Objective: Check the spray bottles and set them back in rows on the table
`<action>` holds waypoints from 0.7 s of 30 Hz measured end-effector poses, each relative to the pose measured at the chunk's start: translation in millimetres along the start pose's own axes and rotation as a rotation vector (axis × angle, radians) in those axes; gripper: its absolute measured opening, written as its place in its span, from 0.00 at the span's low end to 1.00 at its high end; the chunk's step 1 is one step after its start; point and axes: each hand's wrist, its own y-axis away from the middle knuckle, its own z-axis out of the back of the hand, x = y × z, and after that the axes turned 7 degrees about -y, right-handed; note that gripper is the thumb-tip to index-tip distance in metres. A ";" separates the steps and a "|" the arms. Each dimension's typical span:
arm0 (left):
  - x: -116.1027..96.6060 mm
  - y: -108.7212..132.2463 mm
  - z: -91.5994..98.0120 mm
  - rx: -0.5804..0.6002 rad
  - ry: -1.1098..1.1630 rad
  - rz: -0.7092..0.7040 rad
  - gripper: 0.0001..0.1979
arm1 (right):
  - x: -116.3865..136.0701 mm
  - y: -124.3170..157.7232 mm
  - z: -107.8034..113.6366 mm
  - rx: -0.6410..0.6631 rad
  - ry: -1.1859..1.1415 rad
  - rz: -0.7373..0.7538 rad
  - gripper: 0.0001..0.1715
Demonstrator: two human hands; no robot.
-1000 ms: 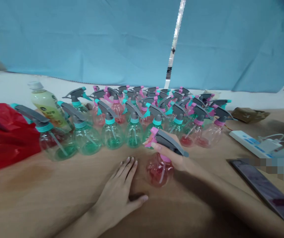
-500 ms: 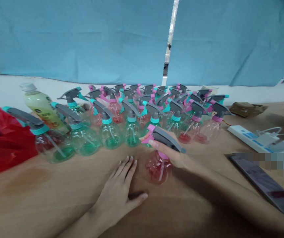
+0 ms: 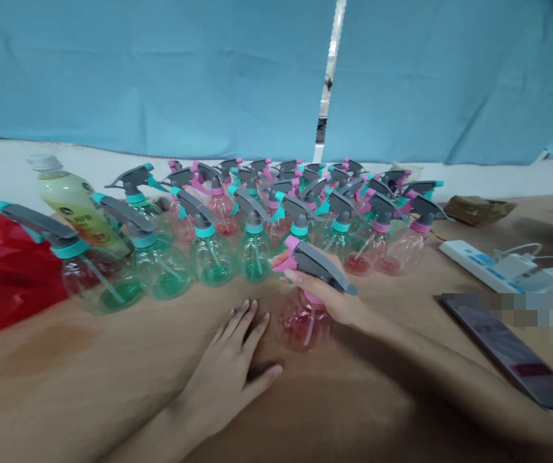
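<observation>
My right hand (image 3: 337,299) is closed around the neck of a pink spray bottle (image 3: 305,328), its fingers by the pink trigger under the grey spray head. The bottle is round and clear, tinted pink, with a thin tube inside, and looks upright on the table. To its left my left hand (image 3: 231,360) lies flat on the wooden table (image 3: 151,379), fingers spread and holding nothing. Behind both hands stands a row of spray bottles, among them a green spray bottle (image 3: 213,260) and a pale pink spray bottle (image 3: 404,251). Some bottles behind the held one are partly hidden.
A red plastic bag (image 3: 11,276) and a tilted drink bottle (image 3: 76,202) are at the left. On the right lie a white power strip (image 3: 474,263) with plugged chargers, a phone (image 3: 512,354) and a brown packet (image 3: 479,209). A blue cloth (image 3: 184,77) hangs behind.
The whole view has shifted slightly, so everything sits a little further left and higher. Both hands and the held spray bottle keep nearly the same pose.
</observation>
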 end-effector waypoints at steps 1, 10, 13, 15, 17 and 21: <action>0.1 0.1 0.0 0.004 -0.002 0.002 0.36 | -0.7 0.3 0.4 0.006 0.000 0.002 0.09; -1.5 -1.0 4.6 0.038 0.020 0.010 0.35 | -5.3 1.9 3.2 0.027 0.035 0.000 0.11; -2.5 -2.5 7.4 0.076 0.008 0.010 0.37 | -3.5 1.7 3.6 0.030 0.052 -0.010 0.12; -2.6 -3.3 8.2 0.094 0.003 0.011 0.37 | -2.1 1.1 3.6 0.039 0.065 -0.009 0.13; -2.6 -3.3 8.0 0.095 0.007 0.016 0.37 | -1.0 0.2 3.4 0.055 0.066 0.005 0.14; -2.8 -2.2 7.0 0.080 0.025 0.025 0.37 | -0.2 -0.8 4.0 0.054 0.084 0.022 0.13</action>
